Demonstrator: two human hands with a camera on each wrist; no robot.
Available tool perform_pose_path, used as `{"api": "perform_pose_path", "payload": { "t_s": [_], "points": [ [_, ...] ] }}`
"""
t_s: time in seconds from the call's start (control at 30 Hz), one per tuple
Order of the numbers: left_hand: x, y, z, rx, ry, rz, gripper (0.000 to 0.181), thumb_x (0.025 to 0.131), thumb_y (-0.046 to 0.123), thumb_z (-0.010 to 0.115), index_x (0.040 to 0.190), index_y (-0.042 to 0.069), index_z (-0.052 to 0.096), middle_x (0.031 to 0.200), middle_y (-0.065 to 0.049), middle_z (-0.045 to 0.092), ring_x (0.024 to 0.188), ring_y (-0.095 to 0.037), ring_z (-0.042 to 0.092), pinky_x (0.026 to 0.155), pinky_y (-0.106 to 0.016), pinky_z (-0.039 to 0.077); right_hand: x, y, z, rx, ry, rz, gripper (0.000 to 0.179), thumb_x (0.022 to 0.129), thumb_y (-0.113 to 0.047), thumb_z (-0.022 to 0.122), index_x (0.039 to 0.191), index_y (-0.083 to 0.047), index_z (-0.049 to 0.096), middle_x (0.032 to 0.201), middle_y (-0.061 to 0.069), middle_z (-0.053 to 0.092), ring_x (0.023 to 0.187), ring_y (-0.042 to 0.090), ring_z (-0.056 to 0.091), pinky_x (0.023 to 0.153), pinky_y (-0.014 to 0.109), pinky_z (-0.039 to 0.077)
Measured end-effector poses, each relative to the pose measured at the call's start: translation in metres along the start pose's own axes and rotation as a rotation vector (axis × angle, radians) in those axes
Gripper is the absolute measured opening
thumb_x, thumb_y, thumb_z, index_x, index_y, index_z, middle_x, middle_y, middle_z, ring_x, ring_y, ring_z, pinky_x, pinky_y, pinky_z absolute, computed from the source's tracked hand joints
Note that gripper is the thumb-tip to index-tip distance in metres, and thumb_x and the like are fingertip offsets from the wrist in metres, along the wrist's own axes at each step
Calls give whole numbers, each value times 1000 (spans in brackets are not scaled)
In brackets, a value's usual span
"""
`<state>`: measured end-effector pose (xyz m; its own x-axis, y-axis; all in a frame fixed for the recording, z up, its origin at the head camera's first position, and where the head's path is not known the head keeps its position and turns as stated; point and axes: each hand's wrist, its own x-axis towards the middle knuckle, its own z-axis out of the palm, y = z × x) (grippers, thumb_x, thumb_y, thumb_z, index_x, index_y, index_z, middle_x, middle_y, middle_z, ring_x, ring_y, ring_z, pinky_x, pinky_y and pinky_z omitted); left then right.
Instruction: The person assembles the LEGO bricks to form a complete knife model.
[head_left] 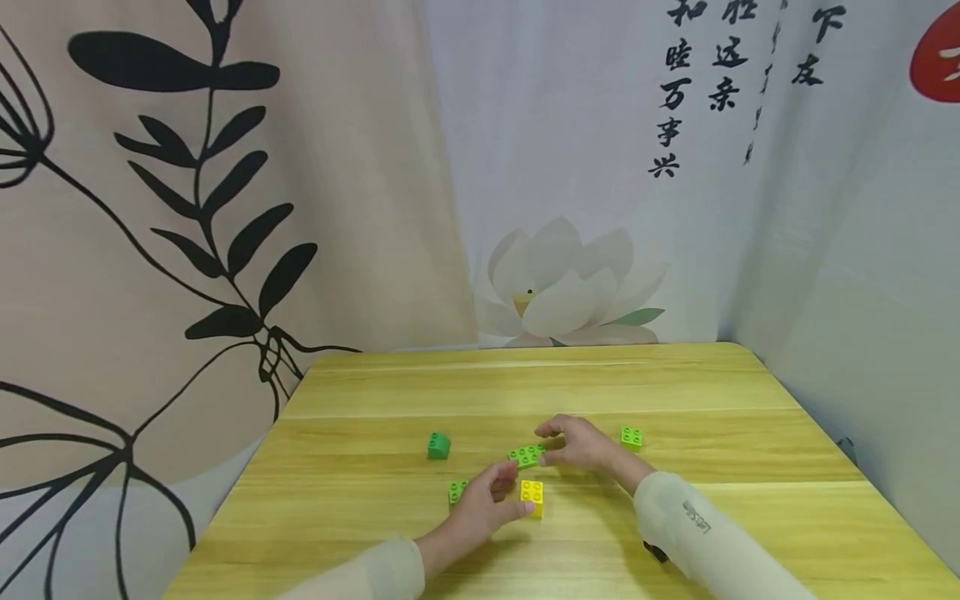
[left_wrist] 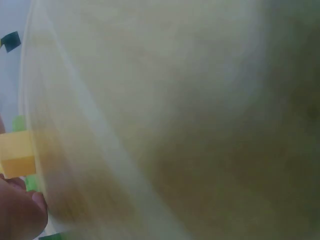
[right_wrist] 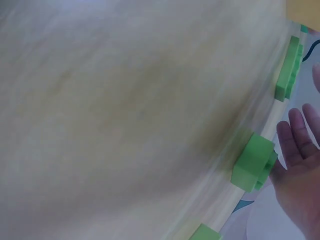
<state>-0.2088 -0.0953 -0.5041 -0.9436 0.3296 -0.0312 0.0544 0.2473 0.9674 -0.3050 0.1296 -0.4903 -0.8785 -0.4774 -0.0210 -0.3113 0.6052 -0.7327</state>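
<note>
Between the two hands lies a long, flat light green toy brick (head_left: 527, 455) with studs on top. My left hand (head_left: 486, 502) is just left of a yellow brick (head_left: 532, 497), its fingers loosely bent; the thumb tip overlaps the brick's edge, and I cannot tell whether it touches. Partly hidden behind that hand is another light green brick (head_left: 457, 490). At the flat brick's right end hovers my right hand (head_left: 581, 446), fingers apart and relaxed, gripping nothing. In the left wrist view the yellow brick (left_wrist: 19, 155) shows beside the left hand (left_wrist: 21, 207).
A darker green brick (head_left: 438, 446) stands on the wooden table (head_left: 360, 517) at the left. Another light green brick (head_left: 632, 437) sits beyond the right wrist. A printed curtain (head_left: 375, 167) hangs behind the table's far edge. Something small and dark (head_left: 656, 552) shows under the right sleeve.
</note>
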Motion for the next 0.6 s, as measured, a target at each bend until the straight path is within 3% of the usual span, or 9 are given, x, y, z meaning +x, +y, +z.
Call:
{"api": "perform_pose_path", "payload": {
  "t_s": [0.4, 0.6],
  "points": [
    [1, -6, 5, -9, 23, 20, 58, 86, 18, 80, 134, 1, 54, 125, -9, 59, 118, -30, 55, 104, -51, 41, 3, 6, 4, -36, -16, 3, 47, 83, -21, 83, 123, -5, 65, 116, 3, 63, 112, 24, 59, 100, 47, 45],
    [3, -7, 5, 32, 29, 34, 53, 87, 18, 79, 132, 2, 57, 121, -5, 61, 114, -27, 56, 101, -47, 44, 4, 8, 6, -122, -15, -81, 45, 83, -22, 82, 121, -4, 67, 115, 5, 63, 110, 26, 57, 99, 49, 45]
  ]
}}
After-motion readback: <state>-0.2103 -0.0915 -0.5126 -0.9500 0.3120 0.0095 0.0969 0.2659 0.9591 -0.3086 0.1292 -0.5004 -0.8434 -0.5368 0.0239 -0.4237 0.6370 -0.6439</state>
